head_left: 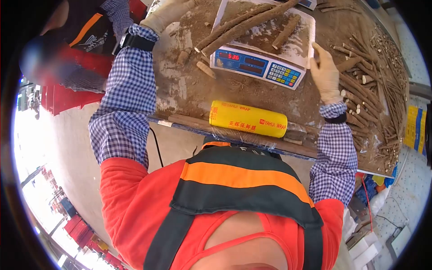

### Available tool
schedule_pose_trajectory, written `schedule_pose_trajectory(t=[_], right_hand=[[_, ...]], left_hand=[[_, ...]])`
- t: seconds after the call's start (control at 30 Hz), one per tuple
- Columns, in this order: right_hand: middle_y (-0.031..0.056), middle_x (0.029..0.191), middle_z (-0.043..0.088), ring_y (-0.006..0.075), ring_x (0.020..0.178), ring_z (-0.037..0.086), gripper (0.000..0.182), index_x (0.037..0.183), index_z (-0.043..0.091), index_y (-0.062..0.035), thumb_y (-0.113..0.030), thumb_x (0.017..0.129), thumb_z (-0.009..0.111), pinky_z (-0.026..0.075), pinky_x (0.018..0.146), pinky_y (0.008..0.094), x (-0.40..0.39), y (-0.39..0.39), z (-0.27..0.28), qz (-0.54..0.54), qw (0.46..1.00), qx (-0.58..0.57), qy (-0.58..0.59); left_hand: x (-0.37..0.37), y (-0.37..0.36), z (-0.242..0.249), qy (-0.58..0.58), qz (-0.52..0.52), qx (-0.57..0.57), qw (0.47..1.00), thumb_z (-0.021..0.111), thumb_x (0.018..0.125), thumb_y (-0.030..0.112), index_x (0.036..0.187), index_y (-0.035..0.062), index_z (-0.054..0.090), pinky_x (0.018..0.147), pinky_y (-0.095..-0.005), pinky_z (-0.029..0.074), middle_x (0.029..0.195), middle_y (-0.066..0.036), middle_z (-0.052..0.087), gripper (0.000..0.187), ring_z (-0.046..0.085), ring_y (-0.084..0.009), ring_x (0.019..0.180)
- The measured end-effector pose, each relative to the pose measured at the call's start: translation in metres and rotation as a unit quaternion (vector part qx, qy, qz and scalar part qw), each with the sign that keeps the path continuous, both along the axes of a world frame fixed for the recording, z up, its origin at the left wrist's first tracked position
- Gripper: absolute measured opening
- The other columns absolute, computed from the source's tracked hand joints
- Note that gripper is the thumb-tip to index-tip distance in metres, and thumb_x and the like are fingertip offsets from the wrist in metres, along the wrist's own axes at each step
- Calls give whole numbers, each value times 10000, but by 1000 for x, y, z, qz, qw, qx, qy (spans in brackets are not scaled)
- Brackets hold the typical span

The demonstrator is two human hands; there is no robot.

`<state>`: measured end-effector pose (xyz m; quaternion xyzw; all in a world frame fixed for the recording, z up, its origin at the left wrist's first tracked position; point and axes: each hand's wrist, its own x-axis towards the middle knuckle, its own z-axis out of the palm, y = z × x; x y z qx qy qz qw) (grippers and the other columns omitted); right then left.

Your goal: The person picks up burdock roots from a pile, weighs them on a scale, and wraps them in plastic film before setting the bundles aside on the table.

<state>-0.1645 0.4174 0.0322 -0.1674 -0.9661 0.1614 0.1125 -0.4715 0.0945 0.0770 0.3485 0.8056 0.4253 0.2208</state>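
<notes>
A gloved hand, my left hand (167, 17), reaches over the table's upper left; its fingertips are smeared near the top edge, so their grip cannot be made out. My right hand (325, 74), also gloved, is at the right rim of a digital scale (258, 67), thumb and forefinger apart and touching the rim. Red digits glow on the scale's display. Two long brown roots (245, 28) lie across its soil-covered pan, sticking out past the left side. A shorter root piece (286, 31) rests on the pan's right part.
A yellow roll of wrap (248, 119) lies along the table's front edge. Many thin roots (371, 90) are heaped at the right. Small root pieces (206, 69) lie left of the scale on the soil-covered table (180, 96). Another person's sleeve (118, 13) shows at upper left.
</notes>
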Motion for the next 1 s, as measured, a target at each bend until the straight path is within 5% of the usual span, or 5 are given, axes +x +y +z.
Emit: schedule_pose_trajectory(t=[0.47, 0.67, 0.77, 0.9, 1.0], right_hand=[[223, 1117, 665, 367, 1025, 657, 909, 1480, 214, 23, -592, 881, 514, 508, 899, 404, -85, -47, -9, -133, 974, -124, -132], [181, 1005, 699, 284, 890, 695, 471, 1080, 609, 20, -359, 806, 663, 512, 865, 369, -117, -50, -34, -223, 940, -254, 39], [242, 1026, 670, 391, 977, 645, 488, 1141, 553, 49, -342, 858, 627, 490, 880, 413, -128, -52, -87, -234, 915, -296, 139], [353, 1136, 583, 447, 1079, 578, 543, 1271, 420, 98, -288, 918, 566, 462, 911, 456, -156, -100, -95, -259, 909, -211, 249], [353, 1242, 502, 462, 1159, 498, 622, 1383, 296, 108, -242, 931, 541, 403, 985, 463, -148, -114, -69, -235, 878, -307, 282]], left_hand=[[-3, 106, -109, 291, -138, -182, 929, 589, 877, 449, 1182, 32, 620, 898, -388, 508, 1084, -231, 657, 518, 631, -374, 1020], [-14, 127, -84, 252, -68, -134, 956, 595, 842, 413, 1072, 6, 669, 837, -401, 523, 979, -241, 679, 473, 662, -369, 913], [-3, 150, -79, -77, -67, -40, 994, 628, 842, 393, 1094, 3, 667, 833, -371, 521, 949, -197, 701, 466, 680, -293, 895], [42, 168, -89, 134, -63, -85, 985, 592, 909, 309, 1219, -14, 578, 813, -323, 518, 1016, -174, 677, 449, 654, -220, 916], [53, 160, -72, -202, -74, -60, 975, 566, 950, 268, 1340, 32, 490, 876, -313, 493, 1149, -145, 625, 463, 609, -207, 1011]])
